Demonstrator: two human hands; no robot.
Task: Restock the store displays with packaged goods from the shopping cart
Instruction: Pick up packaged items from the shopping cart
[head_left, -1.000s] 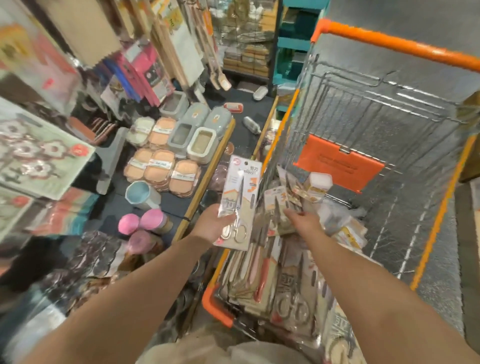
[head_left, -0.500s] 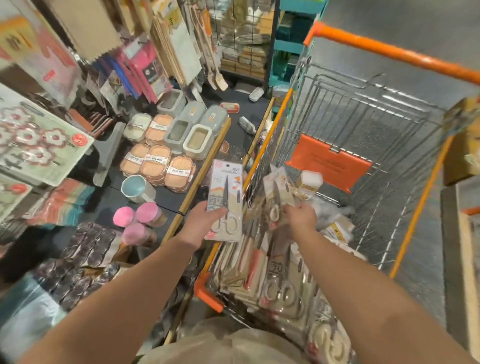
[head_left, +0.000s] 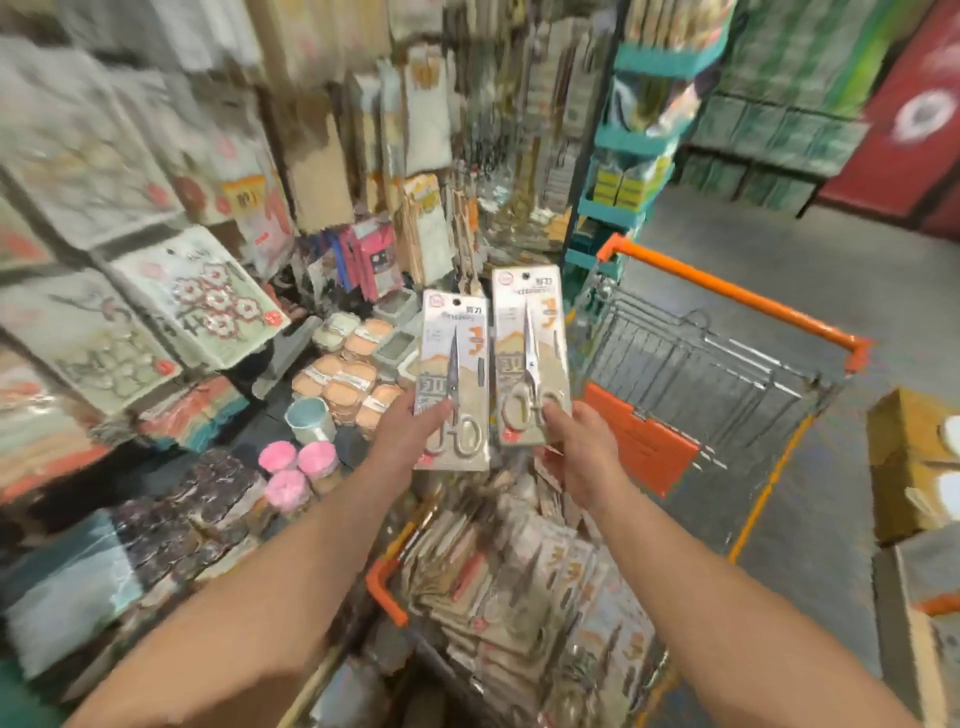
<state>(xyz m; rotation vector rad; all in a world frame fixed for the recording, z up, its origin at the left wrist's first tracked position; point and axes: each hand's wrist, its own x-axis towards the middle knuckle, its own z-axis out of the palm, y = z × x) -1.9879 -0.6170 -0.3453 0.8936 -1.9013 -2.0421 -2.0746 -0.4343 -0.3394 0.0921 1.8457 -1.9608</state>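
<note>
Above the cart, the person holds up two scissors packs, one in each hand, side by side and upright. The left hand grips the left pack by its lower edge, with the thumb on the front near the handles of the scissors. The right hand grips the right pack in the same way, also at the bottom, and this pack stands a little higher. I think they are held low so that the hanging hole at the top of each card stays free, because such cards go on a peg of the display behind them; the exact peg I cannot tell, the wall is blurred. The fronts face the person, probably to check that both are the same product. Counted: two packs in the hands, two hands busy, none free. More packs of the same kind lie in a pile in the near end of the cart, too many and too blurred to count, so the restocking seems far from finished. On the shelf at the left I count three pink tubs and one pale cup.
</note>
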